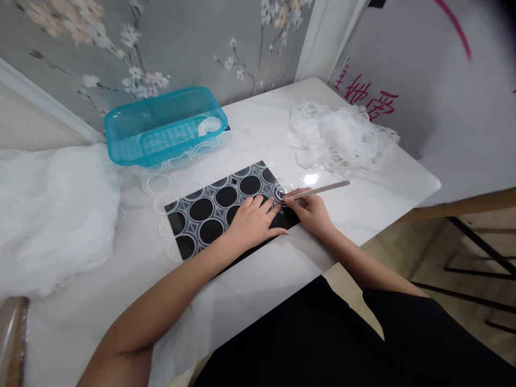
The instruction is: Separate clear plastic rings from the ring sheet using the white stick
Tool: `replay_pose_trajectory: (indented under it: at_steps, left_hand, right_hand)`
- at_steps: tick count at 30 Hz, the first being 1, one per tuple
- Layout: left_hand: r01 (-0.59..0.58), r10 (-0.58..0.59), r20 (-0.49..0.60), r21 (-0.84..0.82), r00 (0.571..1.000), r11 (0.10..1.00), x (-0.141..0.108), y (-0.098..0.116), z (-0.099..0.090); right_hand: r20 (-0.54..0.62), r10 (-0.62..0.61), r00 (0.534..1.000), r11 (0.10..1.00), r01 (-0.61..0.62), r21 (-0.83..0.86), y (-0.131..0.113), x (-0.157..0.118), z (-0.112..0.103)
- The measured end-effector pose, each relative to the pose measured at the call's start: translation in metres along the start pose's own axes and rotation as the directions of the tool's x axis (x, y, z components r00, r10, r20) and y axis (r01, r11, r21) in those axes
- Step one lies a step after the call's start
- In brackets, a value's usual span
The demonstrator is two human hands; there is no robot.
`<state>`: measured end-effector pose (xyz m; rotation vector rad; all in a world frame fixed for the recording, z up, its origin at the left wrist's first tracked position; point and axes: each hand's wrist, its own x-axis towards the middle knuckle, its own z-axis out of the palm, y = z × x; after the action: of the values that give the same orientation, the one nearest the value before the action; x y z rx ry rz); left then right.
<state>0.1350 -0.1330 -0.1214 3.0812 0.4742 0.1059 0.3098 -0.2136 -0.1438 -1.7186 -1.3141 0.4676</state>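
A sheer white fabric with a pattern of rings lies over a black board (212, 230) on the white table. My left hand (252, 221) rests flat on the patterned fabric, fingers spread, holding nothing. At the board's right end my right hand (308, 209) grips a thin pale stick (322, 190), its lower tip close to a ring at the edge of the fabric. More of the sheer ringed fabric (159, 185) trails off past the board's left side and back edge.
Behind the board stands a teal plastic basket (165, 126) with a white roll (209, 126) inside. A heap of white scraps (342, 137) lies at the back right of the table (258, 301). A large pile of white fabric (56, 215) fills the left side.
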Motion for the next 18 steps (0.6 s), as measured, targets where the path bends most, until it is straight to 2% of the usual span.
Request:
replay_pose_trajectory:
  at_steps: [5,8,13,16,18]
  left_hand:
    - [0.003,-0.003,0.002,0.000,1.000,1.000,0.001,0.001,0.000]
    - [0.012,-0.012,0.005,-0.011,1.000,1.000,0.001,0.001,0.002]
    - [0.010,-0.011,-0.009,-0.033,1.000,0.999,0.000,0.000,0.004]
    - [0.004,-0.005,-0.014,-0.063,1.000,0.998,0.001,-0.002,0.003]
    - [-0.003,0.003,-0.004,-0.088,1.000,0.996,0.003,-0.003,0.002]
  right_hand:
    - [0.023,-0.021,1.000,1.000,0.021,-0.015,0.001,0.001,0.000]
    - [0.011,-0.089,0.996,0.986,0.089,-0.144,0.001,-0.002,0.002]
    - [-0.001,-0.289,0.957,0.818,0.246,-0.519,0.003,-0.015,0.009]
    - [0.013,-0.322,0.947,0.749,0.264,-0.607,0.003,-0.019,0.014]
    - [0.045,-0.333,0.942,0.723,0.285,-0.629,0.005,-0.010,0.014]
